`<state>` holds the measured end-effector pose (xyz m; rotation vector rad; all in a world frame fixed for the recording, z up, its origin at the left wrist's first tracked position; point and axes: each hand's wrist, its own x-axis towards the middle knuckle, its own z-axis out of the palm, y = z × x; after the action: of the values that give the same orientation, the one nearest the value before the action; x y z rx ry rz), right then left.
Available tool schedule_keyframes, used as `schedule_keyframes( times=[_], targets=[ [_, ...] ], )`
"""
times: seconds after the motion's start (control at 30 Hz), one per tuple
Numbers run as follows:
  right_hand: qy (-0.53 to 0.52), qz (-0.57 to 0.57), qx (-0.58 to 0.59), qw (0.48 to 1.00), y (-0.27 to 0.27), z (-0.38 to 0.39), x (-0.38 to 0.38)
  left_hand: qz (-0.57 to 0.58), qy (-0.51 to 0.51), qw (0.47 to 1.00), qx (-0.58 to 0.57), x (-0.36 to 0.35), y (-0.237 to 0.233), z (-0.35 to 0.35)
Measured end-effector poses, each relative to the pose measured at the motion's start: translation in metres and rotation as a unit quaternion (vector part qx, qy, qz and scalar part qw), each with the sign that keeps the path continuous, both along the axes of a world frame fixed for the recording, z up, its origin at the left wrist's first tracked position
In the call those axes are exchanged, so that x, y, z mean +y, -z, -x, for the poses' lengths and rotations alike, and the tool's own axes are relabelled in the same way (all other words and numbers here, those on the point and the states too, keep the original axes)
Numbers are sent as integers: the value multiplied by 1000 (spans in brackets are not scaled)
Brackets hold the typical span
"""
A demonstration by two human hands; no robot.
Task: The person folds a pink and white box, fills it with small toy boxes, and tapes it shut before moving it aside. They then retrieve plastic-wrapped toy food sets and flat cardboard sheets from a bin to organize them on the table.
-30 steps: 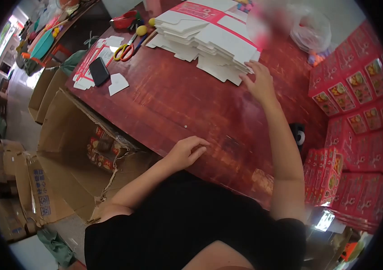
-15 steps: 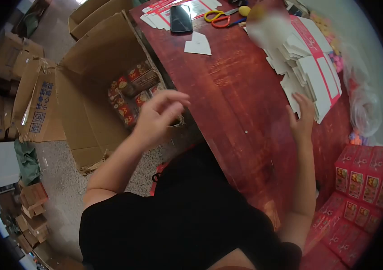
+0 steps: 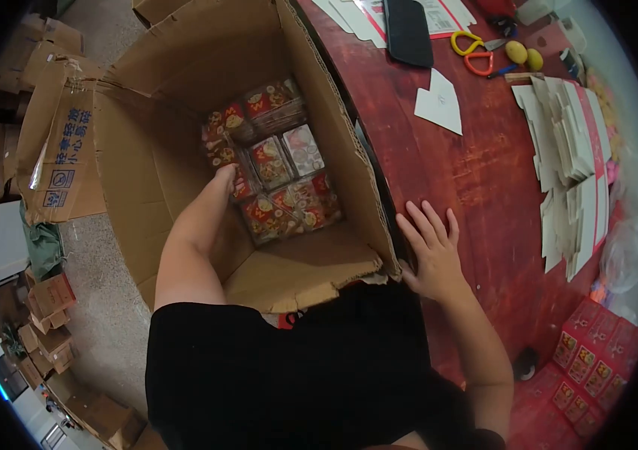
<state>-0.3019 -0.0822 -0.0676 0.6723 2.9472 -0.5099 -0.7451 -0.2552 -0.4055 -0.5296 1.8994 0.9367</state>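
Observation:
Inside a large open cardboard box (image 3: 131, 150) lie several clear-wrapped packs (image 3: 270, 161) with red and yellow prints. My left hand (image 3: 224, 180) reaches down into the box at the left edge of the packs, its fingers mostly hidden against a red pack. My right hand (image 3: 431, 251) rests palm down on the red-brown table (image 3: 476, 217) near its edge, beside the box wall, with its fingers spread and nothing in them.
A black phone (image 3: 409, 31), white paper piece (image 3: 439, 103), scissors (image 3: 475, 54) and yellow balls (image 3: 516, 52) lie on the table. Flat white-and-red cartons (image 3: 574, 172) are stacked right. Red boxes (image 3: 589, 360) stand lower right; cardboard boxes (image 3: 52, 300) lie left.
My left hand has gone down into the box among the packs. My right hand has left the white cartons for the table's near edge. The view has shifted toward the box.

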Motion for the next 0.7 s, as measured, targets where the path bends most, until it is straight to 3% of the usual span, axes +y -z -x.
schedule_keyframes(
  times=[0.1,0.13,0.17,0.2,0.23,0.27,0.3,0.37,0.47,0.5,0.53,0.7],
  targets=[
    [37,-4,16,999,8,3,0,-73,-71,994,-35,31,29,-12],
    [35,-11,51,998,15,1,0,-179,-49,978,-100,20,138,20],
    [33,-20,86,996,23,-2,1,-239,-72,961,-122,33,195,30],
    [35,-7,99,995,24,-4,1,-296,-97,939,-143,52,197,28],
    [-25,1,117,993,29,-11,3,-270,-155,944,-113,64,198,21],
    [-84,11,136,987,34,-18,5,-244,-210,943,-78,84,152,4],
    [-108,26,122,986,33,-16,7,-248,-235,936,-85,105,137,0],
    [-77,29,120,989,37,-17,5,-256,-284,919,-99,131,130,0],
    [-33,7,109,994,40,-17,4,-299,-315,895,-96,164,113,10],
    [-8,8,99,995,38,-16,3,-306,-325,890,-94,175,121,12],
    [-7,14,86,996,34,-13,3,-378,-254,882,-118,175,158,22],
    [-25,5,-31,999,22,-17,2,-442,-244,846,-169,216,162,38]
  ],
)
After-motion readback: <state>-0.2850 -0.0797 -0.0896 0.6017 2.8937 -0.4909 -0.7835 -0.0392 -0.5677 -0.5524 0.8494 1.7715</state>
